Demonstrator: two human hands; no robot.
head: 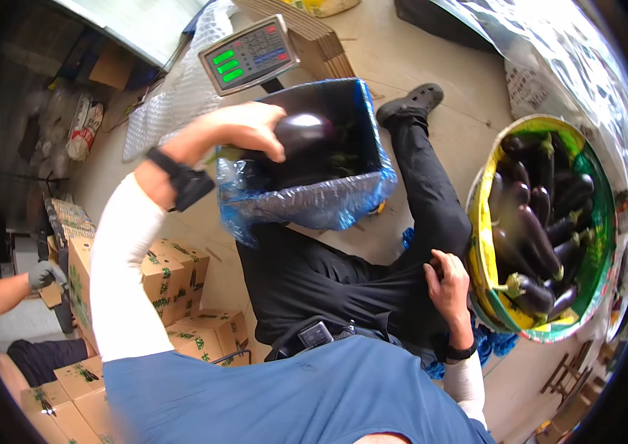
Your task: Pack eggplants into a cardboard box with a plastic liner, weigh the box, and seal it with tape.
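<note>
My left hand (261,133) grips a large, glossy dark eggplant (304,130) at the upper part of a box lined with blue plastic (319,194). More dark eggplants lie in the shadow inside the box, some hidden by my hand and the held one. My right hand (450,280) rests on my right thigh with its fingers loosely bent and nothing seen in it. Just to the right of it stands a round basket (476,244) with a yellow and green lining, holding several eggplants (539,238). Behind the box is a scale display (250,55) with lit green panels.
Stacked printed cartons (167,283) stand at the left. A co-worker's gloved hand (47,276) is beside them. Flattened cardboard (314,41) leans behind the scale, near bubble wrap (164,116). Silvery plastic sheeting (575,66) lies beyond the basket.
</note>
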